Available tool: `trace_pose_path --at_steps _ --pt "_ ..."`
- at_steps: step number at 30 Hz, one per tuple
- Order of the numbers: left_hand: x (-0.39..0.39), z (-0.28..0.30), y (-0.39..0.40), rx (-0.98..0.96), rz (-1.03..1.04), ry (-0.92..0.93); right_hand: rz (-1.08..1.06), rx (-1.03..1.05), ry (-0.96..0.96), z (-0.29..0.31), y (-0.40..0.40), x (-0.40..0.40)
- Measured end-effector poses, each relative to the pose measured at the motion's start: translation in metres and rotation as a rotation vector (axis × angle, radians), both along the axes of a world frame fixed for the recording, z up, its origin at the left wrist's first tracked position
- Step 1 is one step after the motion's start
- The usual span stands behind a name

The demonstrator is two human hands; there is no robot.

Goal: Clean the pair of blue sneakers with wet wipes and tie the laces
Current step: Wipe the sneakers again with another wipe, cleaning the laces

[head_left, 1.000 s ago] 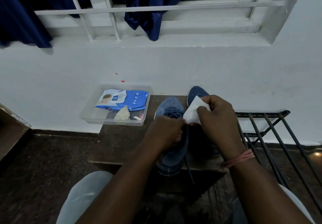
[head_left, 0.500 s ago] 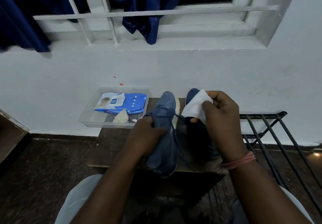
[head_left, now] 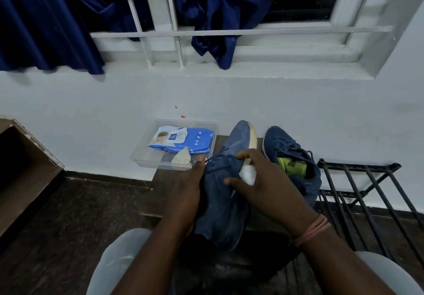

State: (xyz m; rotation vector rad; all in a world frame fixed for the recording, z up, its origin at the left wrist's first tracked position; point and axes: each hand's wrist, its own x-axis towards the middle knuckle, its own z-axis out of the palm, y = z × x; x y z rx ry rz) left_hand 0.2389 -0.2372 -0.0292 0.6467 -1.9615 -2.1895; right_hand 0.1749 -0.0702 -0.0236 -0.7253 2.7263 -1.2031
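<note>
My left hand [head_left: 187, 193] grips a blue sneaker [head_left: 226, 193] by its left side and holds it tilted on edge, so its pale sole rim faces right. My right hand [head_left: 267, 187] lies across the sneaker's right side, with a white wet wipe [head_left: 248, 175] held under its fingers against the shoe. The second blue sneaker [head_left: 291, 157] stands upright to the right on the dark wooden stool [head_left: 160, 193], showing a yellow-green lining. Its laces are loose.
A clear plastic tray [head_left: 146, 157] on the stool's far left holds a blue wet-wipe pack [head_left: 183, 139] and a used crumpled wipe [head_left: 182, 158]. A black metal rack [head_left: 362, 193] stands at the right. A white wall lies behind, and a brown box edge [head_left: 27, 164] sits at left.
My left hand has turned the sneaker further onto its side and lifted it. My right hand has come down from above the shoe and now presses the wipe against it.
</note>
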Motion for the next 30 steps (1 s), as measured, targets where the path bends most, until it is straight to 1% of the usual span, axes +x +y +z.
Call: trace_pose_path --at_steps 2,3,4,5,6,7,8,10,11,12,13,15,16,18,19,20,22,23,24,25,27,29,30 --pt "-0.005 -0.016 -0.005 -0.012 -0.004 -0.023 -0.02 0.051 0.173 -0.006 -0.004 -0.001" --pt "-0.007 -0.02 -0.006 0.005 -0.012 -0.043 -0.032 0.069 0.208 -0.009 -0.006 -0.002" --pt "-0.008 -0.024 -0.006 0.025 -0.027 -0.067 -0.037 0.092 0.2 -0.008 -0.006 -0.004" --pt "-0.008 -0.021 -0.004 0.065 -0.048 -0.08 -0.037 0.078 0.137 -0.006 -0.008 -0.005" --pt "-0.008 -0.015 -0.001 0.12 -0.051 -0.088 -0.029 0.01 0.039 0.0 -0.012 -0.004" --pt "-0.005 -0.007 0.004 0.169 -0.028 -0.094 0.001 -0.124 -0.093 0.012 -0.016 -0.001" --pt "-0.003 -0.003 0.008 0.199 -0.014 -0.072 0.068 -0.327 -0.243 0.026 -0.02 0.004" --pt "-0.002 -0.008 0.01 0.245 -0.008 -0.035 0.318 -0.807 -0.552 0.061 -0.033 0.015" --pt "0.001 -0.009 0.012 0.272 -0.024 -0.03 0.418 -0.966 -0.636 0.075 -0.037 0.02" --pt "0.0 -0.012 0.011 0.302 -0.025 -0.022 0.464 -1.03 -0.655 0.085 -0.042 0.023" --pt "0.001 -0.013 0.011 0.336 -0.009 -0.001 0.453 -1.023 -0.64 0.088 -0.047 0.022" --pt "-0.001 -0.02 0.009 0.391 0.005 -0.009 0.282 -0.908 -0.614 0.082 -0.047 0.016" --pt "0.001 -0.018 0.009 0.403 -0.008 -0.011 0.17 -0.807 -0.576 0.071 -0.043 0.011" --pt "0.003 -0.018 0.007 0.393 -0.035 -0.023 -0.032 -0.537 -0.419 0.053 -0.031 0.004" --pt "0.003 -0.018 0.006 0.384 -0.05 -0.036 -0.114 -0.461 -0.366 0.043 -0.022 0.0" --pt "0.003 -0.014 0.005 0.372 -0.07 -0.051 -0.165 -0.458 -0.371 0.036 -0.014 -0.003" --pt "0.0 -0.016 0.002 0.291 -0.102 -0.039 -0.163 -0.536 -0.504 0.028 0.003 -0.006" --pt "-0.001 -0.016 0.001 0.233 -0.11 -0.024 -0.098 -0.503 -0.524 0.027 0.011 -0.007" --pt "-0.001 -0.013 0.001 0.186 -0.103 -0.024 -0.028 -0.377 -0.477 0.029 0.019 -0.007" --pt "-0.002 -0.013 0.001 0.166 -0.096 -0.017 0.018 -0.235 -0.386 0.033 0.025 -0.009" --pt "-0.001 -0.011 0.001 0.155 -0.103 -0.007 0.032 0.019 -0.199 0.033 0.031 -0.01" --pt "-0.002 -0.01 0.002 0.189 -0.093 -0.015 0.038 0.202 -0.108 0.029 0.026 -0.007" --pt "-0.003 -0.01 0.002 0.225 -0.084 -0.034 0.065 0.256 -0.064 0.022 0.021 -0.006"
